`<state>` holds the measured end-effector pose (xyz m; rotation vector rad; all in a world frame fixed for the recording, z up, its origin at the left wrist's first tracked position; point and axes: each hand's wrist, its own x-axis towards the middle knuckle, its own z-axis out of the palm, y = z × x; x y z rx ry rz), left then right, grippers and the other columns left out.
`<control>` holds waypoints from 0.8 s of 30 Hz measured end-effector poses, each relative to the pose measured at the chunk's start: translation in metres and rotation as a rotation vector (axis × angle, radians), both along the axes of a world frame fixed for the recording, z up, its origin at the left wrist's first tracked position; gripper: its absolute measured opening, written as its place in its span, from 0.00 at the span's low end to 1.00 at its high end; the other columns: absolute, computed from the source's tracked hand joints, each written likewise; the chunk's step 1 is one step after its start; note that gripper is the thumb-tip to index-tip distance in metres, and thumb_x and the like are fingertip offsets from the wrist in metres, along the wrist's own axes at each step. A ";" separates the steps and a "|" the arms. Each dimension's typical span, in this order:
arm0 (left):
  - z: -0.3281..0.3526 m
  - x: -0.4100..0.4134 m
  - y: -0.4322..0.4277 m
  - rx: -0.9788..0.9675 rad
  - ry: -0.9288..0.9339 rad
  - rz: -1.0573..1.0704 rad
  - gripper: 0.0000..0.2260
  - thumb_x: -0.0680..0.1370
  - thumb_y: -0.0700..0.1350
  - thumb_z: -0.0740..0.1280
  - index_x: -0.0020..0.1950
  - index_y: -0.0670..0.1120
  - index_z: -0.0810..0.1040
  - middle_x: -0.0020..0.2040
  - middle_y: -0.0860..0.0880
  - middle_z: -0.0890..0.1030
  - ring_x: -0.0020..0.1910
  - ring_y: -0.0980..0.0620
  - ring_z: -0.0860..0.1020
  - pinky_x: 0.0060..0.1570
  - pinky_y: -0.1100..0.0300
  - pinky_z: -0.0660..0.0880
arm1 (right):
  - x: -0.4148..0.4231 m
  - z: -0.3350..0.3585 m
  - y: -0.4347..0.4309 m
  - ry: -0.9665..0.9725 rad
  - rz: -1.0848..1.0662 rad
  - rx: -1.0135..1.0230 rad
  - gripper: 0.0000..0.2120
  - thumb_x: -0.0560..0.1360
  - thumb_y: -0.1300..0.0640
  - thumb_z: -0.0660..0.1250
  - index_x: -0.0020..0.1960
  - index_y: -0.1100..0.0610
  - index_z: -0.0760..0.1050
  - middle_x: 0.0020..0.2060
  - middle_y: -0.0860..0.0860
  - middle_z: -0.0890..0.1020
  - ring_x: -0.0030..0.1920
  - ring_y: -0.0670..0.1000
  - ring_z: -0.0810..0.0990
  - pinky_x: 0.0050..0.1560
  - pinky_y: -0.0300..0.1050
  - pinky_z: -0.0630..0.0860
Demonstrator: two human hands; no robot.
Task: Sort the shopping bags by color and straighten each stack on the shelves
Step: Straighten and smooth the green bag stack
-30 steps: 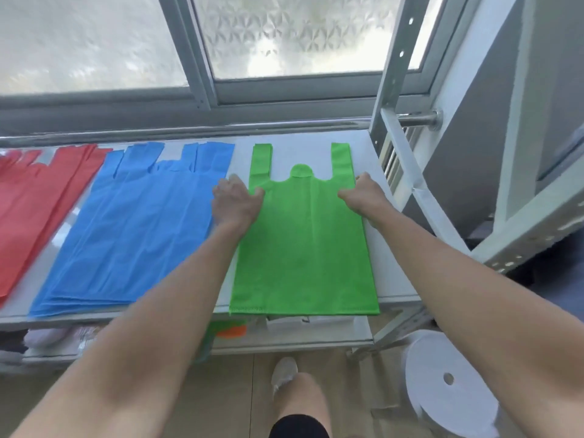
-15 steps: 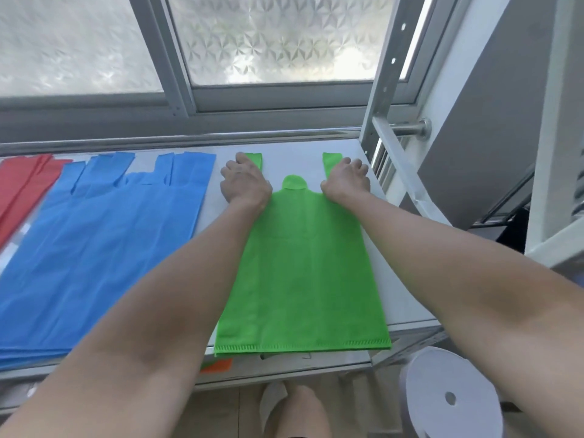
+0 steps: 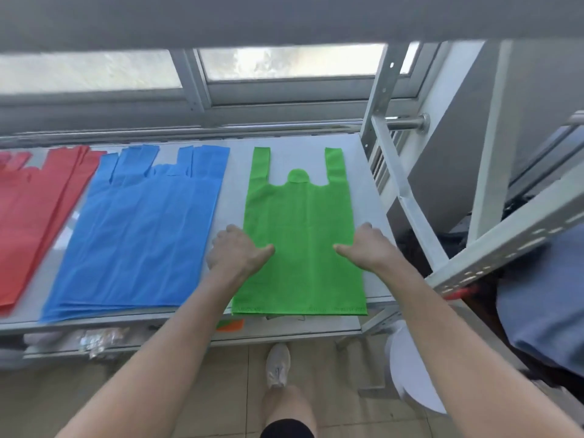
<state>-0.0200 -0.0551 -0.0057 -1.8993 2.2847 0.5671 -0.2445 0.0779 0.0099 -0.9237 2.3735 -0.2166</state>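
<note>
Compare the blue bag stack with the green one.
The blue stack is fanned, handles staggered; the green stack is squared. The left hand and right hand touch the green stack's sides; the blue stack lies untouched. Both lie flat on the shelf, handles toward the window.

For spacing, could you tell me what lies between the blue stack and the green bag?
Bare white shelf, with the left hand over its near part, in the head view.

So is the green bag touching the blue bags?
Apart. The head view shows a strip of bare white shelf between the green bag and the blue bags, above the left hand.
</note>
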 end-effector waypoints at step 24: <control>-0.007 0.044 0.066 0.435 0.579 0.371 0.15 0.86 0.48 0.61 0.69 0.40 0.71 0.50 0.41 0.83 0.29 0.51 0.80 0.31 0.56 0.75 | 0.032 -0.016 0.069 -0.372 -0.361 -0.237 0.16 0.78 0.56 0.67 0.60 0.66 0.80 0.48 0.61 0.85 0.44 0.62 0.84 0.45 0.55 0.83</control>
